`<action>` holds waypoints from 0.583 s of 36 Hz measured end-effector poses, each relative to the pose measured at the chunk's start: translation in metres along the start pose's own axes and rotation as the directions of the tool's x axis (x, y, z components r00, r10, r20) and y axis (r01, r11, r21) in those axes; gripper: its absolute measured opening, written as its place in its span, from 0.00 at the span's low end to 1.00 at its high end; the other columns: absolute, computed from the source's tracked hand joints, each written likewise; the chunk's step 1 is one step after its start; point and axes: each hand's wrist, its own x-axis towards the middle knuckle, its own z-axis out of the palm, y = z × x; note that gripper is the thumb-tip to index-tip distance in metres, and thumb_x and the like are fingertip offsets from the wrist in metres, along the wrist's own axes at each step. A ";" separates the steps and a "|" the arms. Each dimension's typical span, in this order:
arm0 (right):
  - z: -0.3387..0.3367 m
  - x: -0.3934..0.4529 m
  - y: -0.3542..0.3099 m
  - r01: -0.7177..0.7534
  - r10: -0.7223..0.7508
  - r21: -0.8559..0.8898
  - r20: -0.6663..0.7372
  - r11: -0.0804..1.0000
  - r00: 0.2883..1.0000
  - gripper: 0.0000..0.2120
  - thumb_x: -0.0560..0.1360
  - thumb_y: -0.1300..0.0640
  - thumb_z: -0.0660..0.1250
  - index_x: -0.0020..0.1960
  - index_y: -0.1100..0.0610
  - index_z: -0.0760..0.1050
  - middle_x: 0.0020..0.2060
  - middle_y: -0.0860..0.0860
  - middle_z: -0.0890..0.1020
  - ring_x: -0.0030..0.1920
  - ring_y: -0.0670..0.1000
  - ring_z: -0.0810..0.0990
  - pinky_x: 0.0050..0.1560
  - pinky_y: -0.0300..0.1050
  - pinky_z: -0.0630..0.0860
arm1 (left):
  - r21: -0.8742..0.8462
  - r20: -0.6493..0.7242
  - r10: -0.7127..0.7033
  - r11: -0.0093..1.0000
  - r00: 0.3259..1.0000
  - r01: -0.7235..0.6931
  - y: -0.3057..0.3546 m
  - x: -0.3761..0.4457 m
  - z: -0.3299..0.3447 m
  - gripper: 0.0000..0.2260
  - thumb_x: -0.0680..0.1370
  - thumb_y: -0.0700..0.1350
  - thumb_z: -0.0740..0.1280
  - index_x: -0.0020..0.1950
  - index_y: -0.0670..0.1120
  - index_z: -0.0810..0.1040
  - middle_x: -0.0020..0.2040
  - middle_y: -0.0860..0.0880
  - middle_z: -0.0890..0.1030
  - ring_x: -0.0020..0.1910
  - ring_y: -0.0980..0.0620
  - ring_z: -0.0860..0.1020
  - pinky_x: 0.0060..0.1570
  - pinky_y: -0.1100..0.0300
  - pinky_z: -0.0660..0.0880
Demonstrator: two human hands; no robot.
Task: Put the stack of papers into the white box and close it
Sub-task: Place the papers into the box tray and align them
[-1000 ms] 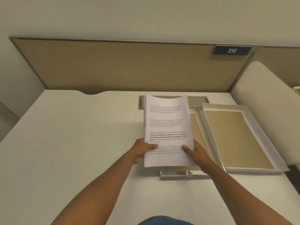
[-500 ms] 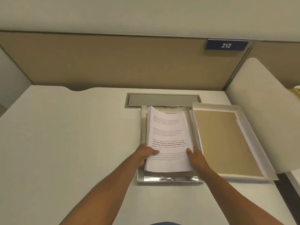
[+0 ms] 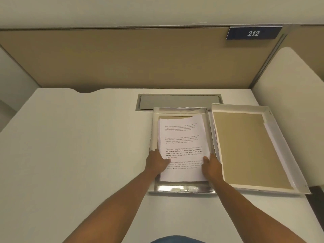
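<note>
The stack of printed papers point(image 3: 182, 137) lies inside the shallow white box point(image 3: 180, 189), slightly skewed, its near edge low against the box floor. My left hand point(image 3: 157, 163) grips the stack's left edge with the thumb on top. My right hand point(image 3: 211, 166) holds the right edge the same way. The box's brown floor shows at the far end. Its lid point(image 3: 287, 137) lies upside down right beside the box, white-rimmed with a brown inner face.
The white desk point(image 3: 78, 146) carries a grey cable hatch point(image 3: 178, 101) just behind the box. A tan partition point(image 3: 122, 58) with a "212" sign point(image 3: 253, 33) stands behind. A second white desk surface point(image 3: 289, 85) rises at the right.
Both hands have lowered the stack from a raised, upright tilt down into the box. The paper now lies nearly flat in it.
</note>
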 end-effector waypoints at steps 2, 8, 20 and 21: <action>0.001 0.000 0.000 -0.007 0.007 0.000 -0.005 1.000 1.000 0.14 0.82 0.57 0.56 0.64 0.63 0.70 0.59 0.61 0.80 0.58 0.63 0.79 0.58 0.54 0.76 | 0.073 -0.014 0.017 0.997 1.000 -0.016 0.001 -0.003 0.002 0.24 0.75 0.54 0.71 0.66 0.43 0.73 0.61 0.43 0.73 0.56 0.45 0.79 0.57 0.52 0.79; 0.004 -0.003 0.000 -0.016 0.016 -0.003 -0.057 1.000 0.998 0.13 0.82 0.58 0.56 0.63 0.62 0.70 0.58 0.61 0.80 0.57 0.64 0.79 0.56 0.53 0.76 | 0.143 -0.011 0.047 0.989 0.999 -0.045 -0.001 -0.005 0.002 0.24 0.76 0.55 0.70 0.66 0.43 0.72 0.62 0.43 0.71 0.58 0.45 0.77 0.58 0.53 0.78; -0.017 0.007 -0.011 0.039 -0.012 -0.247 0.111 0.968 0.994 0.19 0.83 0.52 0.55 0.63 0.67 0.70 0.60 0.63 0.78 0.60 0.63 0.77 0.55 0.49 0.73 | 0.194 0.059 0.061 0.978 0.996 -0.071 -0.006 -0.001 -0.005 0.14 0.76 0.48 0.69 0.56 0.40 0.79 0.56 0.44 0.80 0.50 0.46 0.81 0.49 0.55 0.80; -0.019 0.008 -0.013 0.083 -0.048 -0.302 0.122 0.950 0.991 0.20 0.83 0.51 0.55 0.62 0.67 0.70 0.59 0.62 0.79 0.59 0.62 0.77 0.53 0.48 0.72 | 0.202 0.072 0.058 0.977 0.996 -0.071 -0.004 -0.001 -0.006 0.12 0.76 0.47 0.69 0.53 0.40 0.79 0.54 0.44 0.82 0.48 0.47 0.80 0.45 0.57 0.79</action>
